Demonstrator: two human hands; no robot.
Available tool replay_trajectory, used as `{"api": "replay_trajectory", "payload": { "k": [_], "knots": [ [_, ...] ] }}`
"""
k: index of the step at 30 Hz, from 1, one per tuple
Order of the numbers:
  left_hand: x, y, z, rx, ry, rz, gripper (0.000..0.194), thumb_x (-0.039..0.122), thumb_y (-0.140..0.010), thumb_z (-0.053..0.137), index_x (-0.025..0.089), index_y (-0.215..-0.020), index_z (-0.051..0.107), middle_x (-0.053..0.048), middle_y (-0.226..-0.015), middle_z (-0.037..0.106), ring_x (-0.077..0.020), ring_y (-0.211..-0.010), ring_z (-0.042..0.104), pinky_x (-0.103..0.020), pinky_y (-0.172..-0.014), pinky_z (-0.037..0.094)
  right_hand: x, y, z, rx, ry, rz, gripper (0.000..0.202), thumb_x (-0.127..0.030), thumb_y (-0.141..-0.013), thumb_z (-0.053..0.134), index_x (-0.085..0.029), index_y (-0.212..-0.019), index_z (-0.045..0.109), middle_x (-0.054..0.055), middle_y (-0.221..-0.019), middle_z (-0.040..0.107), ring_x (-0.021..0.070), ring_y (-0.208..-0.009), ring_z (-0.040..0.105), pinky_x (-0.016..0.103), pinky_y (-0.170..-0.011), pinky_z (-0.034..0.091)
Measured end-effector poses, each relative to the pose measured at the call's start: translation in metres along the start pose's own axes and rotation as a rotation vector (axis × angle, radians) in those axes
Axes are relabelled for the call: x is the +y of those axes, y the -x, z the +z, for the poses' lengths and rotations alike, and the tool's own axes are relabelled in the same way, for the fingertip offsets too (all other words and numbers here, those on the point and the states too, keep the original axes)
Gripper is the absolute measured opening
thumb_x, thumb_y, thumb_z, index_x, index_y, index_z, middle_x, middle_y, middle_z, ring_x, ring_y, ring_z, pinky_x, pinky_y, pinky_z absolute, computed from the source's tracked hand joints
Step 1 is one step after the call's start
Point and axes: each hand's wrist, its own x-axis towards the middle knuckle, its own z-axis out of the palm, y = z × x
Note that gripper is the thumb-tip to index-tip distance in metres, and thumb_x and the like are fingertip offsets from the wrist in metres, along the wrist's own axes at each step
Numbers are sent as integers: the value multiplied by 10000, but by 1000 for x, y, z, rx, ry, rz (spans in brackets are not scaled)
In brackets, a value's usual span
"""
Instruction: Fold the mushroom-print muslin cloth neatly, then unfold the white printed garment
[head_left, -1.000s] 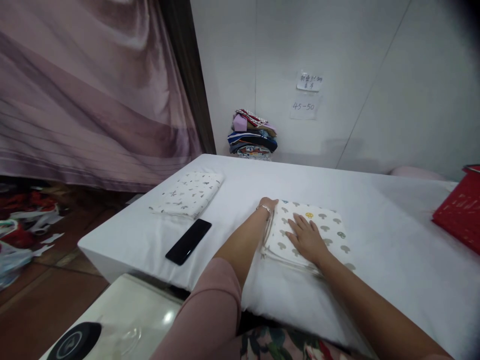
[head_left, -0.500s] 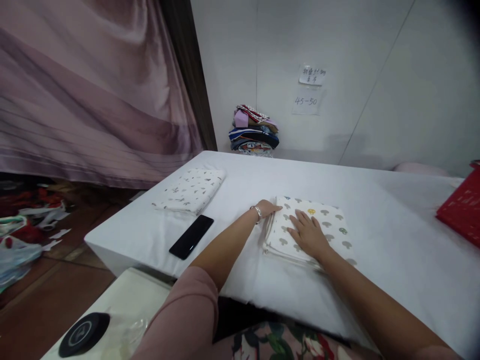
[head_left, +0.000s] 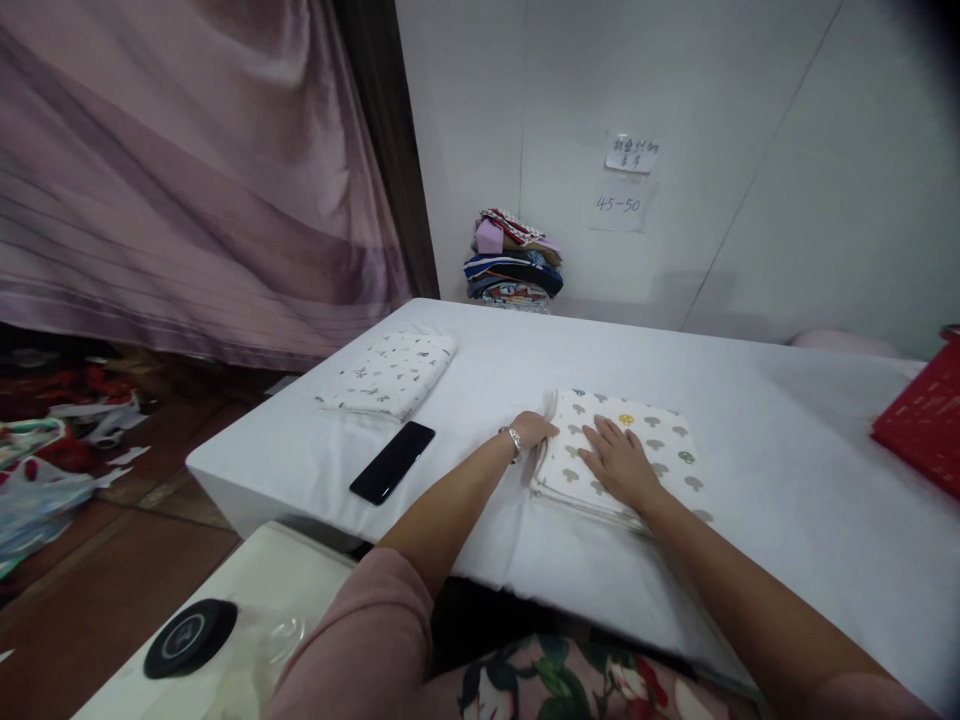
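Note:
A folded white cloth with grey mushroom prints [head_left: 667,450] lies on the white-covered table. My right hand [head_left: 619,465] rests flat on its top with fingers spread. At the cloth's left edge is my left hand [head_left: 532,430], with a silver bracelet at the wrist; its thumb points onto the edge and its other fingers are hidden, so its grip cannot be made out. Farther left lies a second folded white cloth with small dark prints [head_left: 397,372]. Between that cloth and my left forearm is a black phone [head_left: 392,463].
A stack of folded fabrics [head_left: 514,260] stands beyond the table's far edge, by the wall. Something red [head_left: 922,420] is at the right. A cream surface at the lower left bears a round black object [head_left: 190,638]. Pink curtain and floor clutter are at the left.
The whole view has shifted slightly. My left hand has moved slightly down along the left edge of the mushroom cloth; my right hand stays flat on top.

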Motion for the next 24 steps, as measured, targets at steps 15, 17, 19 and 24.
{"api": "replay_trajectory", "payload": {
  "k": [15, 17, 19, 24],
  "knots": [
    [8, 15, 14, 160, 15, -30, 293, 453, -722, 622, 187, -600, 603, -1, -604, 614, -147, -625, 582, -219, -536, 382, -2, -59, -13, 111, -354, 40, 329, -243, -820, 428, -194, -1044, 665, 64, -1096, 658, 191, -1017, 572, 295, -885, 411],
    [7, 15, 16, 183, 7, -22, 204, 375, -721, 618, 184, -649, 628, -1, -630, 630, -144, -646, 585, -214, -542, 383, -8, -65, -13, 123, -329, 37, 302, -233, -820, 420, -190, -962, 683, 58, -989, 679, 184, -924, 583, 277, -813, 418],
    [6, 16, 18, 198, -2, -15, 155, 325, -718, 601, 180, -687, 646, -9, -662, 646, -149, -670, 589, -218, -556, 386, -12, -67, -12, 123, -295, 23, 297, -225, -823, 413, -182, -932, 685, 61, -940, 672, 183, -896, 570, 273, -801, 406],
    [1, 16, 24, 256, -68, 20, 134, 293, -720, 572, 190, -730, 658, -27, -745, 678, -172, -722, 603, -240, -607, 403, -14, -68, -11, 80, -250, -6, 331, -233, -839, 403, -180, -1039, 661, 67, -972, 658, 176, -921, 561, 259, -823, 400]
  ]
}}
